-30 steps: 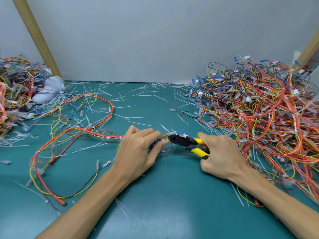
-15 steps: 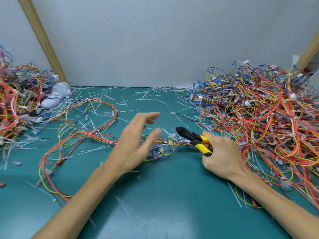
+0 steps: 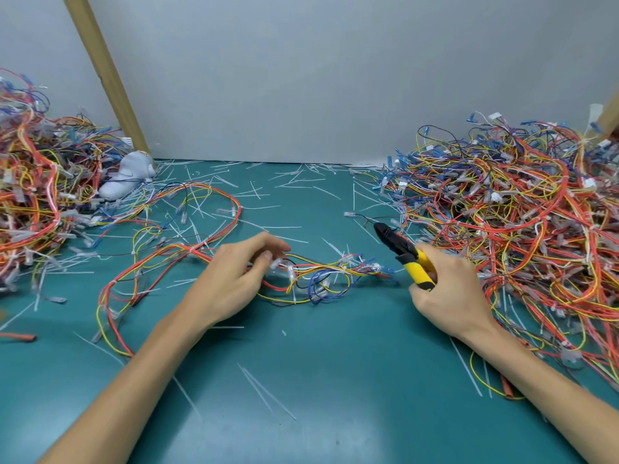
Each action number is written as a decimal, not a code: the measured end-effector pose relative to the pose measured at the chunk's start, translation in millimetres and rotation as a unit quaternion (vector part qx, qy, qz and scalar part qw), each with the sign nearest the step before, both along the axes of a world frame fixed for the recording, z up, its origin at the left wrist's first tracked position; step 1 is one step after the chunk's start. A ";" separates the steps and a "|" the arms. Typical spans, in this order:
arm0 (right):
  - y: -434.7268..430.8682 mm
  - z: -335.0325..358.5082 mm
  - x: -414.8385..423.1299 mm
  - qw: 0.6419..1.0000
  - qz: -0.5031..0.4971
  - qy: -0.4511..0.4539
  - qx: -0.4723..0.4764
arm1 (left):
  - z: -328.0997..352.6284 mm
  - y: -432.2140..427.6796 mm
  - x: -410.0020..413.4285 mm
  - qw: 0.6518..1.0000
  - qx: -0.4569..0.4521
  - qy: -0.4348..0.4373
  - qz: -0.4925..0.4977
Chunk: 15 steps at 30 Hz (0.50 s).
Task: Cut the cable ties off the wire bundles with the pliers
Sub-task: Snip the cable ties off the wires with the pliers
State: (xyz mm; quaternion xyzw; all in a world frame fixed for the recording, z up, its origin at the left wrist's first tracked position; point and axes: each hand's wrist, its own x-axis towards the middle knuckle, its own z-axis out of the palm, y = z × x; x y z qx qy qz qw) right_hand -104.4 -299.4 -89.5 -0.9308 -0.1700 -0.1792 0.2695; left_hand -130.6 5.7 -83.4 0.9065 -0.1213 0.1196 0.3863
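A loose wire bundle (image 3: 321, 272) of red, yellow, blue and white wires lies across the middle of the green mat (image 3: 318, 380), trailing left in a long red-and-yellow loop (image 3: 114, 296). My left hand (image 3: 231, 279) rests on the bundle, thumb and fingertips pinching the wires near a white connector. My right hand (image 3: 452, 296) grips the yellow handles of the pliers (image 3: 398, 246). Their black jaws point up and to the left, lifted clear of the bundle's right end.
A big tangled heap of wires (image 3: 502, 212) fills the right side, and another heap (image 3: 30, 195) fills the left edge. A white moulded object (image 3: 124, 179) sits by a slanted wooden beam (image 3: 107, 78). Cut white cable ties (image 3: 261, 192) litter the mat up to the grey wall.
My left hand let go, lifted with spread fingers, then came back down and pinched the bundle. The pliers moved right and away from the bundle, jaws now pointing up-left.
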 end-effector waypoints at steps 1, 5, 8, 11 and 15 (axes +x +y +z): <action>-0.3 0.2 0.5 1.000 -0.002 -0.001 0.010 | 0.4 -0.2 -0.1 1.000 0.010 0.006 -0.008; -1.2 0.8 1.4 0.998 -0.009 0.002 0.062 | -0.5 0.7 -1.3 0.999 0.008 0.039 -0.036; -1.9 0.5 2.3 0.995 -0.010 0.011 0.103 | -2.7 -0.6 -1.7 0.999 0.000 0.023 -0.041; -3.2 0.1 4.3 0.988 -0.013 0.033 0.153 | -5.0 -2.0 -0.8 0.999 0.006 0.014 -0.032; -5.2 -2.4 6.2 0.967 0.002 0.082 0.240 | -7.0 -2.3 0.1 1.000 0.004 0.012 -0.017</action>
